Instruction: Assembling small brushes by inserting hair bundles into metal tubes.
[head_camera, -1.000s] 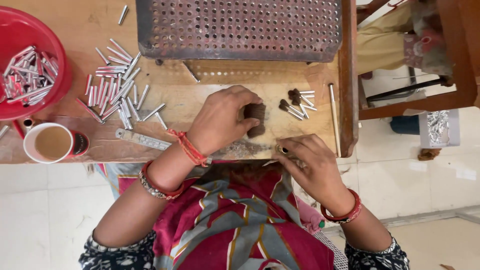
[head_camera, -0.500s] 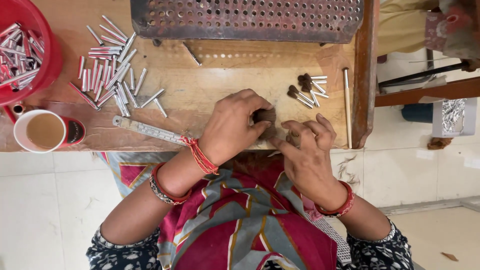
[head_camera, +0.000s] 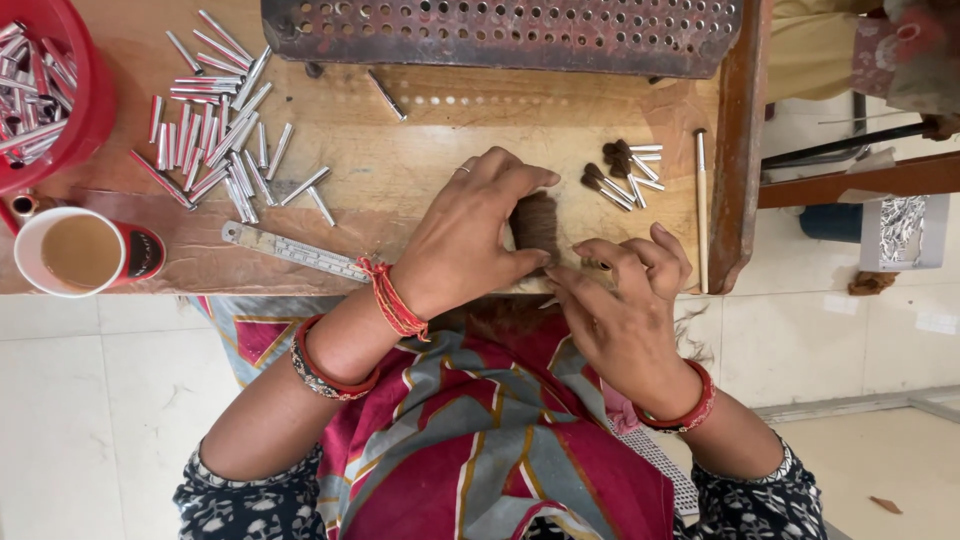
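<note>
My left hand (head_camera: 470, 235) rests on the wooden bench (head_camera: 420, 170), thumb and fingers closed around a dark brown tuft of bristle hair (head_camera: 536, 226). Just to its right, my right hand (head_camera: 620, 300) pinches at the lower edge of the same tuft with its fingertips. Finished small tubes with dark hair tips (head_camera: 622, 175) lie a little beyond my right hand. A loose heap of empty silver metal tubes (head_camera: 225, 140) is spread out to the left.
A red bowl (head_camera: 80, 120) of more tubes sits at the far left, a cup of tea (head_camera: 85, 252) below it. A metal ruler (head_camera: 295, 250) lies by my left wrist. A perforated metal plate (head_camera: 500, 30) spans the back. A thin stick (head_camera: 701, 210) lies near the raised right edge.
My right hand has come up from the bench's front edge to meet the tuft held by my left hand. The view has shifted slightly.
</note>
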